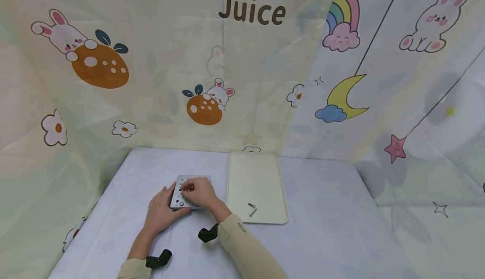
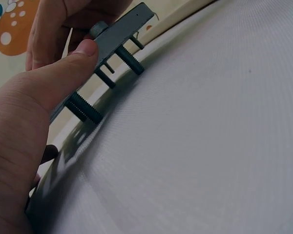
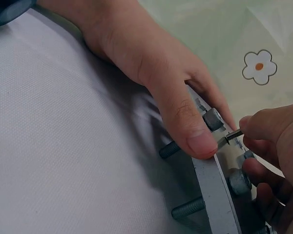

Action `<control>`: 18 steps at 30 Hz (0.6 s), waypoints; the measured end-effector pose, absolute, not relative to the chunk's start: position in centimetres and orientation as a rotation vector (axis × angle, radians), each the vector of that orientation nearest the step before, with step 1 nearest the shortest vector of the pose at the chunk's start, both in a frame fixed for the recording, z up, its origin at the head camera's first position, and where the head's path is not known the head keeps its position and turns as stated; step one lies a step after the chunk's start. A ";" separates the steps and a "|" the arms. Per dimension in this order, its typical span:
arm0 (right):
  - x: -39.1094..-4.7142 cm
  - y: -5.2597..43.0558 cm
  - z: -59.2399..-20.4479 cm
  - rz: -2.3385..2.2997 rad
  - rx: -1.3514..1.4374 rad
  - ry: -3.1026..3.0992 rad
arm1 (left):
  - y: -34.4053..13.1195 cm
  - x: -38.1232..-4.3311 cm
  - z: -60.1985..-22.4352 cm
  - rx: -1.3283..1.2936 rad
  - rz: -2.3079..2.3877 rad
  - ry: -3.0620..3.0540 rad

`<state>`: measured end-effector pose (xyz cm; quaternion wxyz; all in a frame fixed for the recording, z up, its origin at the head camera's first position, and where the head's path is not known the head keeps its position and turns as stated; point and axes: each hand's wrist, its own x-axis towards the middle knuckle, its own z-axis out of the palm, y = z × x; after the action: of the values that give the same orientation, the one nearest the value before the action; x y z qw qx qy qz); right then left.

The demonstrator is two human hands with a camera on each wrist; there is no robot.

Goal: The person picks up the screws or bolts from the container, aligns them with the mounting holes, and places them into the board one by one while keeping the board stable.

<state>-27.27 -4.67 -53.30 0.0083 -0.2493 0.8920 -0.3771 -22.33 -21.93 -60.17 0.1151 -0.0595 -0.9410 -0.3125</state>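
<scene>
A grey metal plate (image 1: 176,198) with bolts through it stands over the left part of the table. My left hand (image 1: 162,211) grips its left side, the thumb along the near edge. Threaded bolt shanks (image 2: 130,60) stick out below the plate in the left wrist view. Thick round bolt heads (image 3: 214,118) sit on its upper face. Over that face my right hand (image 1: 201,191) pinches a small thin screw (image 3: 233,135) between thumb and fingertip. Whether the screw's tip is in a hole I cannot tell.
A cream tray (image 1: 257,174) lies right of the plate, with two small screws (image 1: 253,212) near its front. The white cloth (image 1: 322,228) covers the table. A printed curtain (image 1: 159,60) hangs behind.
</scene>
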 end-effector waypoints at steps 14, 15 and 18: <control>-27.3 -4.6 -53.7 -1.230 -0.813 2.757 | -21.9 -22.4 -60.1 -0.175 -0.924 -2.762; -27.2 -4.6 -53.7 -1.233 -0.806 2.754 | -21.9 -22.3 -60.2 -0.173 -0.922 -2.764; -27.1 -4.6 -53.8 -1.239 -0.798 2.752 | -22.0 -22.3 -60.2 -0.170 -0.919 -2.765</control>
<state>-27.14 -4.59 -53.80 0.0101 -0.2557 0.8815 -0.3968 -22.27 -21.99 -60.23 0.1111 -0.0580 -0.9415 -0.3130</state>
